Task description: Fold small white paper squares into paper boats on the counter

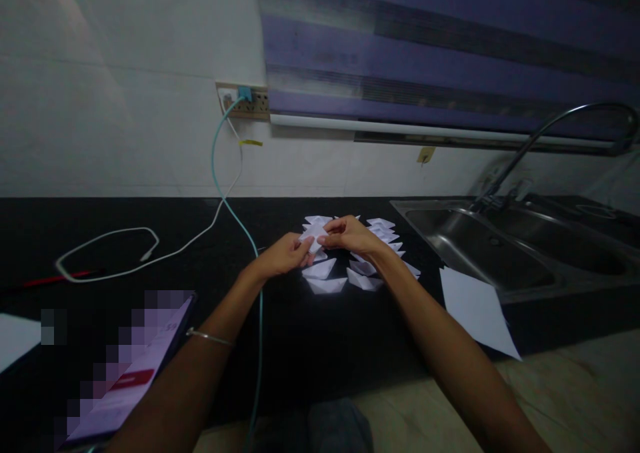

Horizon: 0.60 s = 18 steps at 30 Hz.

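Observation:
Both my hands pinch one small piece of folded white paper over the dark countertop. My left hand grips its left edge, while the thumb and fingers of my right hand close on its right side. Beneath and around them lie several folded paper boats, set out in rough columns. Some of these boats are partly hidden behind my hands and right forearm. The exact fold of the held paper is too small to make out.
A stack of white paper sheets lies by the steel sink on the right. At lower left rests a lit tablet-like screen. A teal cable crosses the black counter beside my left arm; a white cable loops further left.

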Each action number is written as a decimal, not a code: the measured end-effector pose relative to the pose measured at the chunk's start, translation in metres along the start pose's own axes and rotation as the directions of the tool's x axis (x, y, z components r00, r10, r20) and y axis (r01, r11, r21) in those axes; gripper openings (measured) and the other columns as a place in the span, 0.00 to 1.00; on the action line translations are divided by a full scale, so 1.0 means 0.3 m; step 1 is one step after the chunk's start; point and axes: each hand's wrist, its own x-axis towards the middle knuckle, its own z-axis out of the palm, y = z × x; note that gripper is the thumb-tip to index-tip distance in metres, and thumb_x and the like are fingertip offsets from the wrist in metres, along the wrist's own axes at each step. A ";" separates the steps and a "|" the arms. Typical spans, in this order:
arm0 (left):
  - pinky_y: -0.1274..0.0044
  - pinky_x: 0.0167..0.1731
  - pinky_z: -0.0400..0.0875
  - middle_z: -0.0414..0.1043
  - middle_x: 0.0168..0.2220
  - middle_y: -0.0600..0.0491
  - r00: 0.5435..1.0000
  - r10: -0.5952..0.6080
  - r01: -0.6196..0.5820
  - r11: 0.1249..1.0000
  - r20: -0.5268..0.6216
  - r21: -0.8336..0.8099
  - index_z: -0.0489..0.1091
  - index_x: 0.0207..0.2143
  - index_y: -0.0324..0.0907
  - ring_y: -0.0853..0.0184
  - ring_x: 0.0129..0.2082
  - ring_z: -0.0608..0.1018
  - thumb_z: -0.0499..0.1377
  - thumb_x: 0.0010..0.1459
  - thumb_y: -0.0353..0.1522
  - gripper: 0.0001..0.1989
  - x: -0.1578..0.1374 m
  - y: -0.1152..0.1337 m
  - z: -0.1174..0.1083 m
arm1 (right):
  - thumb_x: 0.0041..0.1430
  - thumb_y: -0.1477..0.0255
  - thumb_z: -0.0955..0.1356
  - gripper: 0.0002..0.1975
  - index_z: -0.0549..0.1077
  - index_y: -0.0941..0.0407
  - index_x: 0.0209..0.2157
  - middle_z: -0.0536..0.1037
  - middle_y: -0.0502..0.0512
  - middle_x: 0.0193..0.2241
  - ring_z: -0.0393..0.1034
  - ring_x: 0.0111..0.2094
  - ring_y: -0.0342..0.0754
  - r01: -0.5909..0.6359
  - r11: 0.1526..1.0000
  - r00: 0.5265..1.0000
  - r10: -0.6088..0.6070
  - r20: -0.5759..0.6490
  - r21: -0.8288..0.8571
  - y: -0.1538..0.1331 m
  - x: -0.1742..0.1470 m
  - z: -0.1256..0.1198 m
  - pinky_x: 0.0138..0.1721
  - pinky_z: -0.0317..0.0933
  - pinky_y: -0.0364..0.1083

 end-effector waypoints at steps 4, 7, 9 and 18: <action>0.81 0.16 0.55 0.67 0.16 0.54 0.999 -0.034 0.036 0.998 -0.029 0.042 0.70 0.21 0.38 0.73 0.15 0.66 0.51 0.64 0.44 0.24 -0.007 0.002 0.008 | 0.52 0.64 0.73 0.12 0.76 0.59 0.25 0.74 0.50 0.21 0.64 0.22 0.41 0.101 0.986 0.994 -0.094 0.062 -0.134 -0.020 -0.007 -0.007 0.25 0.57 0.42; 0.82 0.16 0.55 0.70 0.18 0.54 0.997 -0.029 0.032 0.999 -0.075 0.040 0.72 0.25 0.37 0.72 0.16 0.67 0.53 0.63 0.44 0.22 -0.009 0.006 0.011 | 0.52 0.64 0.73 0.11 0.77 0.59 0.25 0.74 0.50 0.21 0.64 0.22 0.41 0.159 0.977 0.985 -0.148 0.090 -0.140 -0.049 -0.019 0.000 0.24 0.56 0.41; 0.82 0.15 0.55 0.70 0.18 0.54 0.997 -0.006 0.011 0.998 -0.083 0.054 0.72 0.25 0.37 0.73 0.16 0.67 0.53 0.63 0.44 0.22 -0.010 0.009 0.011 | 0.50 0.64 0.73 0.11 0.78 0.59 0.26 0.74 0.50 0.21 0.65 0.22 0.41 0.147 0.984 0.988 -0.141 0.068 -0.103 -0.062 -0.025 0.005 0.24 0.56 0.41; 0.82 0.18 0.57 0.66 0.17 0.55 0.995 0.074 -0.071 0.996 -0.070 0.046 0.70 0.21 0.37 0.73 0.16 0.67 0.47 0.65 0.48 0.29 0.000 0.002 -0.005 | 0.45 0.64 0.76 0.13 0.80 0.61 0.27 0.76 0.54 0.21 0.66 0.21 0.41 0.083 0.995 0.993 -0.079 -0.084 0.047 -0.052 -0.019 0.012 0.24 0.59 0.42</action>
